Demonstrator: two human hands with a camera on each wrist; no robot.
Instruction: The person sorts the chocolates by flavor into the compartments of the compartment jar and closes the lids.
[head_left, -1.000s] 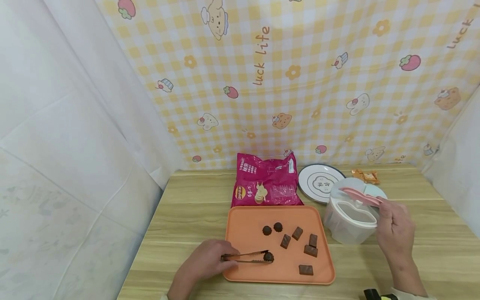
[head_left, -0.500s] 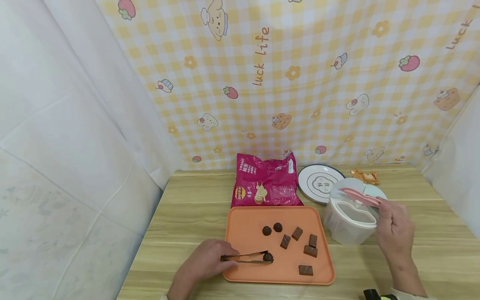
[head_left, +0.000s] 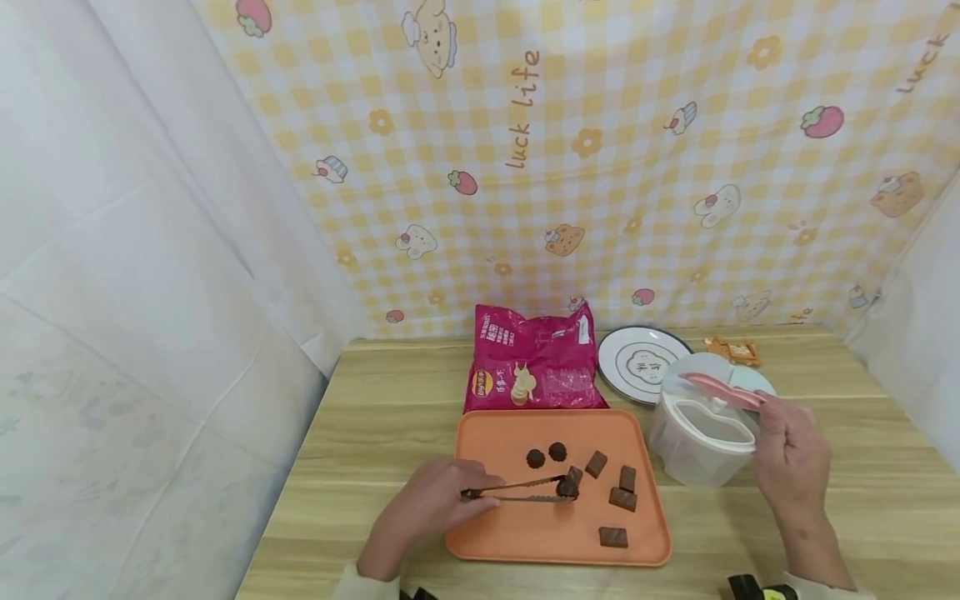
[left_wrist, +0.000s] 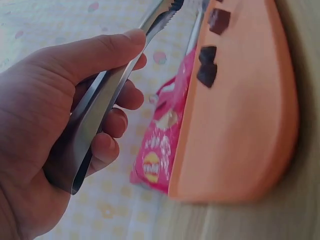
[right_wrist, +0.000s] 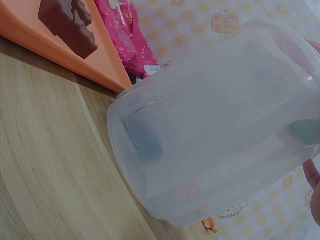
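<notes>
My left hand (head_left: 442, 500) grips a pair of metal tongs (left_wrist: 92, 132), thumb on one arm and fingers curled round the other. Between the tips of the tongs sits a dark round chocolate (head_left: 567, 490), overlapping a brown chocolate bar piece (head_left: 574, 474) in the head view. Two more round chocolates (head_left: 546, 455) and several bar pieces (head_left: 622, 500) lie on the orange tray (head_left: 487, 542). With my right hand (head_left: 793, 458) I hold up a pink lid (head_left: 723, 392) above the translucent container (head_left: 693, 462), whose front compartment is uncovered.
Behind the tray lies a magenta chip bag (head_left: 536, 358). A white plate (head_left: 618, 354) with a dark rim stands partly behind the container. Small orange packets (head_left: 731, 350) lie at the back right. A checked curtain (head_left: 465, 150) hangs behind the wooden table (head_left: 375, 433).
My left hand has moved right and slightly away from me, carrying the round chocolate in the tongs towards the bar pieces. The right hand still holds the pink lid in the same place.
</notes>
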